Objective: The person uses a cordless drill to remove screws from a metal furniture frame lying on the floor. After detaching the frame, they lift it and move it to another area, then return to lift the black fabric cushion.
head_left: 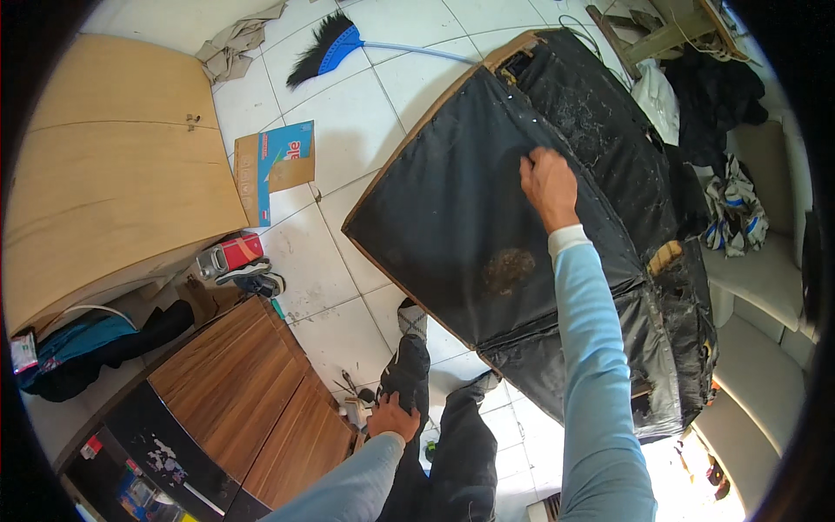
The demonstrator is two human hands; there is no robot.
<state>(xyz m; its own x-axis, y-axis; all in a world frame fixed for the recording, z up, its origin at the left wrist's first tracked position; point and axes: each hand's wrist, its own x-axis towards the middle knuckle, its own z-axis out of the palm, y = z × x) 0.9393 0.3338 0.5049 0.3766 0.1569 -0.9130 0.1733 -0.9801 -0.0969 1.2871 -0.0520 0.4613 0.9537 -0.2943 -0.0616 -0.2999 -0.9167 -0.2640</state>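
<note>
A large piece of furniture, seemingly a sofa on its side, shows a black cloth panel (pixel 444 183) with a wooden edge along its left. The panel has a round brownish worn patch (pixel 510 271) and small fastenings along its seam. Over the panel's upper right part, close to that seam, is my right hand (pixel 550 187), fingers curled together; anything pinched in them is too small or hidden to make out. My left hand (pixel 394 420) lies on my knee in dark trousers, its fingers somewhat apart and holding nothing.
A blue broom (pixel 339 50) lies on the white tiled floor (pixel 339 322), near a flattened cardboard box (pixel 274 165). Wooden cabinets (pixel 130 157) line the left, with a brown wood-grain unit (pixel 252 400) nearer. Beige seating (pixel 757 278) with heaped clothes stands at the right.
</note>
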